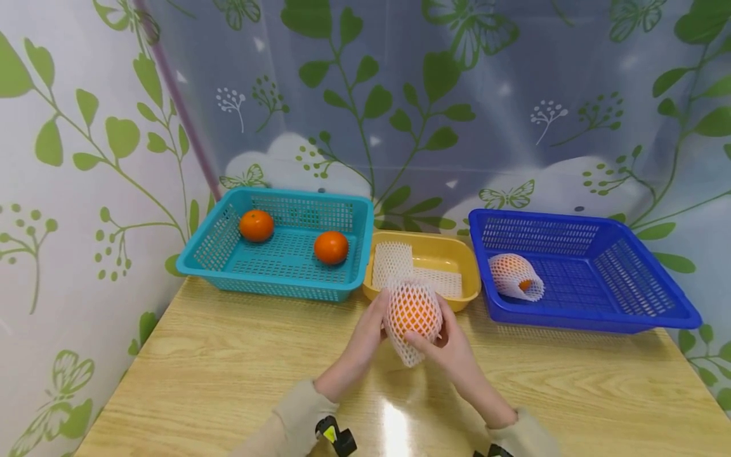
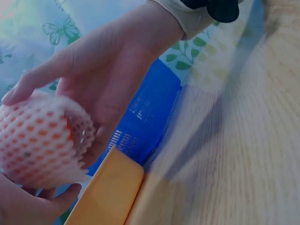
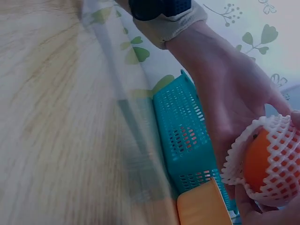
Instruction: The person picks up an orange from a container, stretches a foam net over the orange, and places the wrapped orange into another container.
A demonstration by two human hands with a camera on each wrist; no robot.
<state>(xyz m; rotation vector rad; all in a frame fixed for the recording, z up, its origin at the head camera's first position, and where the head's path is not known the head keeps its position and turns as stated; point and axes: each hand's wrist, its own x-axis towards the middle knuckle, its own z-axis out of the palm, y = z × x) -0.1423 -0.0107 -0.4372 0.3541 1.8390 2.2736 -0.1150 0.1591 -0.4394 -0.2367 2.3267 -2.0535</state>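
Note:
An orange in a white foam net sleeve (image 1: 414,311) is held up between both hands, just in front of the yellow tray. My left hand (image 1: 364,333) grips it from the left side, and my right hand (image 1: 455,355) holds it from the right with the thumb across its front. Loose netting hangs below the fruit in the head view. Through the open end of the sleeve, bare orange peel (image 3: 256,161) shows in the right wrist view. Flat white foam nets (image 1: 393,259) lie in the yellow tray (image 1: 469,279).
At the left stands a teal basket (image 1: 274,285) with two bare oranges (image 1: 331,247) inside. A blue basket (image 1: 594,320) at the right contains one netted orange (image 1: 511,274). All three containers line the back of the wooden table (image 1: 228,368), before a leaf-patterned curtain (image 1: 400,152).

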